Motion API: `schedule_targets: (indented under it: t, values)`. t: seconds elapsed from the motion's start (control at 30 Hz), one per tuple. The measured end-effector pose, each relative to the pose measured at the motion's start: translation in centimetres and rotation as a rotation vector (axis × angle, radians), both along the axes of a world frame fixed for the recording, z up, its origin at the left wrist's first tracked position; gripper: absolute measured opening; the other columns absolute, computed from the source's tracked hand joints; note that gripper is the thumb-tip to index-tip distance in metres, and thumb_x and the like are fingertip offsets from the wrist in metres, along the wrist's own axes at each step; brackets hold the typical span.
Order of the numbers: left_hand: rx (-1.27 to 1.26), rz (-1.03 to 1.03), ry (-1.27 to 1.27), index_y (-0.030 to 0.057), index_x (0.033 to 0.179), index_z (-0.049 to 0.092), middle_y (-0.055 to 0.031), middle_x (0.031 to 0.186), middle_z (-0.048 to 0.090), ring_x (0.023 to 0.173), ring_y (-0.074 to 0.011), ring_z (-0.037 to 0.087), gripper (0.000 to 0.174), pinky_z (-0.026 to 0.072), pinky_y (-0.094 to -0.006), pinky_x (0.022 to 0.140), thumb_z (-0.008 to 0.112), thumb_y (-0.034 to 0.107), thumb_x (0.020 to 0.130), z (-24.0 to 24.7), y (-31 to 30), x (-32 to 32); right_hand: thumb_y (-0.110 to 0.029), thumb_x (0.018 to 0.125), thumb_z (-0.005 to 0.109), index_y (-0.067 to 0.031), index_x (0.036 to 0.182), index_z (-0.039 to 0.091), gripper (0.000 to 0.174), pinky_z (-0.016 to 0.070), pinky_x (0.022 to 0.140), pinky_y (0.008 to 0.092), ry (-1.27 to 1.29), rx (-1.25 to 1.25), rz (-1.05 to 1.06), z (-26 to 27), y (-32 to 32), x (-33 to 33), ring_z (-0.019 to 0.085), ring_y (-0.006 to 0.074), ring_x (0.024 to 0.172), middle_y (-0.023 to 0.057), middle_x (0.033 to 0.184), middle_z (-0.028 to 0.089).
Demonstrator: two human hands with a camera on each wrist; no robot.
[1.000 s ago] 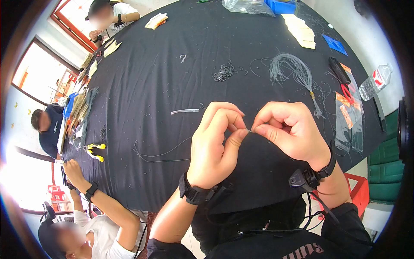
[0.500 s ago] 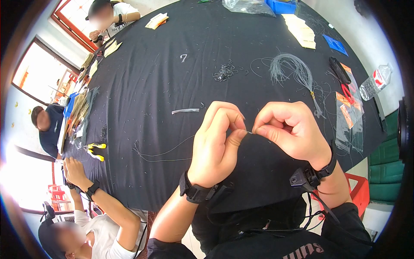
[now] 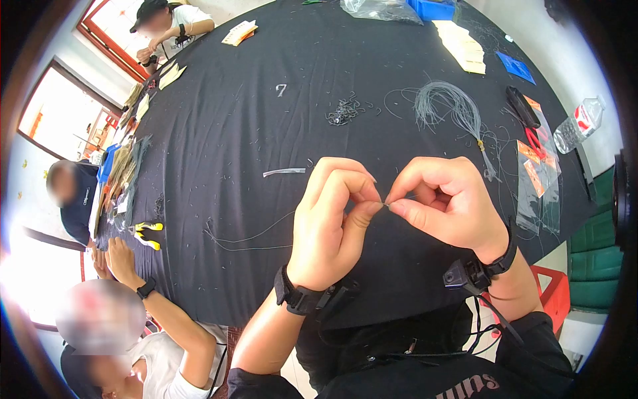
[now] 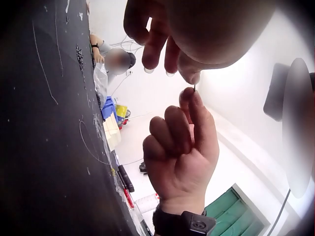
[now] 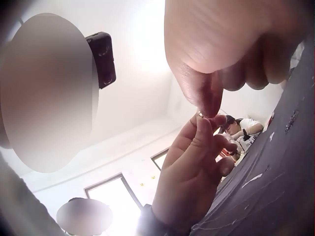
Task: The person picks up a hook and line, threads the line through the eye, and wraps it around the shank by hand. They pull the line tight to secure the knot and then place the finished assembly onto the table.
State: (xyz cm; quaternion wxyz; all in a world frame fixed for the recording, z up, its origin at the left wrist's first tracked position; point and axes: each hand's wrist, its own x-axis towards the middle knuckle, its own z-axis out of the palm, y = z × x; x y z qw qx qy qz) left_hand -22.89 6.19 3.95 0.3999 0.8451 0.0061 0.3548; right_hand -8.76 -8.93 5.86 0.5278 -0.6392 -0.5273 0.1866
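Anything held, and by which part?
Left hand and right hand pinch a tiny thin piece between them; which part each grips can't be told.

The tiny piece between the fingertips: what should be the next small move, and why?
Perhaps the right hand should ease slightly away while the left hand holds firm: both pinch the tiny piece so closely that little of it shows.

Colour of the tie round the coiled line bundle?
Yellow tie, clearest in the head view.
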Motion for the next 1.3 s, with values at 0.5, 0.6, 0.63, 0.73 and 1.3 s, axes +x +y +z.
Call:
schedule_targets:
  t: [0.5, 0.6, 0.63, 0.73, 1.3]
  values:
    - [-0.025, 0.084, -0.050, 0.0065, 0.091, 0.069, -0.0058, 0.107, 0.065, 0.080, -0.0113, 0.062, 0.007, 0.0462, -0.0233, 0.060, 0.075, 0.005, 0.087, 0.0, 0.7, -0.1, -0.005, 0.087, 0.071, -0.0051, 0.091, 0.070, 0.004, 0.0254, 0.052, 0.0237, 0.041, -0.007, -0.059, 0.0, 0.3, 0.0, 0.033, 0.0024, 0.053, -0.0067, 0.055, 0.037]
    - [-0.085, 0.154, 0.008, 0.0049, 0.093, 0.067, -0.0062, 0.108, 0.065, 0.079, -0.0104, 0.061, 0.005, 0.0466, -0.0234, 0.062, 0.071, 0.006, 0.090, 0.6, 1.5, -0.5, -0.005, 0.089, 0.070, -0.0044, 0.091, 0.070, 0.002, 0.0273, 0.053, 0.0232, 0.082, -0.019, -0.059, -0.1, 0.3, 0.1, 0.035, 0.0023, 0.055, -0.0070, 0.057, 0.041]
    - [-0.116, 0.177, 0.035, 0.0046, 0.094, 0.067, -0.0063, 0.108, 0.065, 0.079, -0.0101, 0.061, 0.005, 0.0467, -0.0234, 0.063, 0.070, 0.006, 0.090, 0.8, 1.8, -0.6, -0.005, 0.089, 0.070, -0.0042, 0.091, 0.070, 0.002, 0.0276, 0.053, 0.0231, 0.088, -0.019, -0.061, -0.2, 0.4, 0.1, 0.036, 0.0022, 0.055, -0.0070, 0.058, 0.042]
    - [-0.170, 0.187, 0.060, 0.0038, 0.095, 0.066, -0.0055, 0.110, 0.065, 0.080, -0.0085, 0.061, 0.007, 0.0472, -0.0229, 0.066, 0.069, 0.009, 0.093, 0.6, 2.8, -0.8, -0.006, 0.090, 0.070, -0.0034, 0.090, 0.069, 0.002, 0.0285, 0.053, 0.0226, 0.066, -0.043, -0.065, -0.1, 0.4, 0.1, 0.037, 0.0019, 0.056, -0.0065, 0.060, 0.045]
    - [-0.617, -0.149, 0.242, 0.0001, 0.095, 0.070, -0.0053, 0.111, 0.062, 0.094, -0.0101, 0.060, 0.013, 0.0476, -0.0253, 0.083, 0.069, 0.013, 0.097, -1.0, 1.3, -0.4, -0.008, 0.083, 0.074, -0.0075, 0.095, 0.073, 0.012, 0.0484, 0.090, 0.0345, -0.205, 0.153, -0.086, -0.5, 0.8, 0.4, 0.063, 0.0228, 0.104, 0.0073, 0.108, 0.062]
